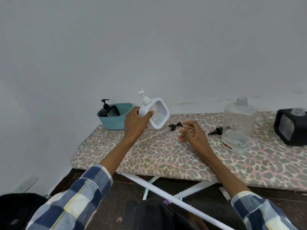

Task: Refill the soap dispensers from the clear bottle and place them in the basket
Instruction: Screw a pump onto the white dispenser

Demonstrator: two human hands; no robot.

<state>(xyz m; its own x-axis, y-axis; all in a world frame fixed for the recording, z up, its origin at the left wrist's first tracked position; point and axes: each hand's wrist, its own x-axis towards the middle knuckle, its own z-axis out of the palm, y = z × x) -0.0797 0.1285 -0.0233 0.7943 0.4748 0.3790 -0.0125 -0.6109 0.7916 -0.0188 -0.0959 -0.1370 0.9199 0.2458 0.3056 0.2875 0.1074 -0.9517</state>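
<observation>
My left hand grips a white soap dispenser with its white pump on, lifted and tilted above the board, just right of the teal basket. A black dispenser stands inside that basket. My right hand hovers over the board with fingers loosely curled, holding nothing. The clear bottle, uncapped and nearly empty, stands upright to the right of it. A black dispenser without its pump sits at the far right.
Everything rests on an ironing board with a leopard-print cover, against a white wall. A black pump with a long tube and a black cap lie loose on the cover. White board legs cross below the near edge.
</observation>
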